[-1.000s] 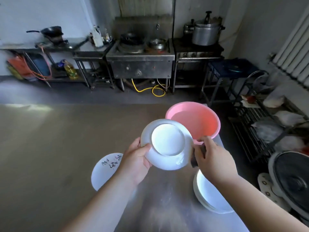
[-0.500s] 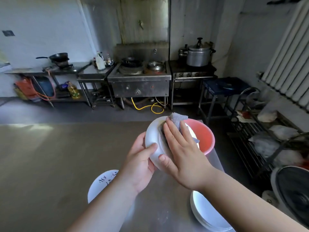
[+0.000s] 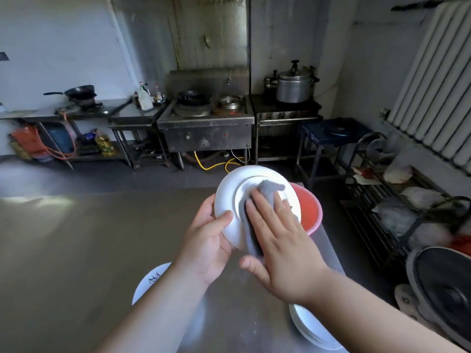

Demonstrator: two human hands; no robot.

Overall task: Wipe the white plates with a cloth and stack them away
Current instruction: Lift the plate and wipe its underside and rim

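A printed plate (image 3: 150,281) lies on a steel table (image 3: 76,250), partly hidden by the left forearm. The left hand (image 3: 209,240) grips the left rim of a white plate (image 3: 229,197), thumb across the rim, fingers curled behind. The plate is held above the table, tilted, with its glossy underside and foot ring facing the viewer. The right hand (image 3: 277,240), fingers straight and slightly spread, presses a grey cloth (image 3: 267,189) flat against that underside. Behind sits a pink basin (image 3: 309,212). A stack of white plates (image 3: 313,329) rests at lower right.
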